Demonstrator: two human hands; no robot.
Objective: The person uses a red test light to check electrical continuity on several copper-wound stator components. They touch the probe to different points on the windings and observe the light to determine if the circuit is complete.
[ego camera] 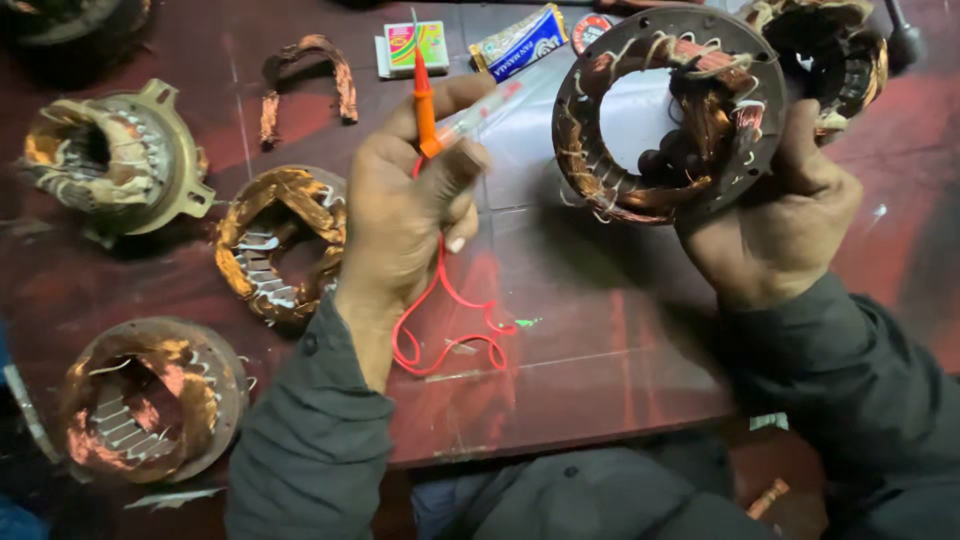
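Observation:
My left hand (405, 210) grips an orange-red test probe (425, 105), tip pointing up, together with a thin clear tube (485, 108) angled toward the right. A red wire (445, 310) loops down from the probe onto the table. My right hand (775, 215) holds up a round motor stator (665, 110) with copper windings and a metal ring frame, tilted toward me, fingers reaching through its centre hole. The probe tip is a short gap left of the stator.
Three more wound stators lie at the left: (110, 155), (285, 240), (150, 400). Another stator (835, 50) sits at top right. A curved winding piece (310, 75), a small box (415, 45) and a blue packet (520, 40) lie at the back of the dark red table (600, 340).

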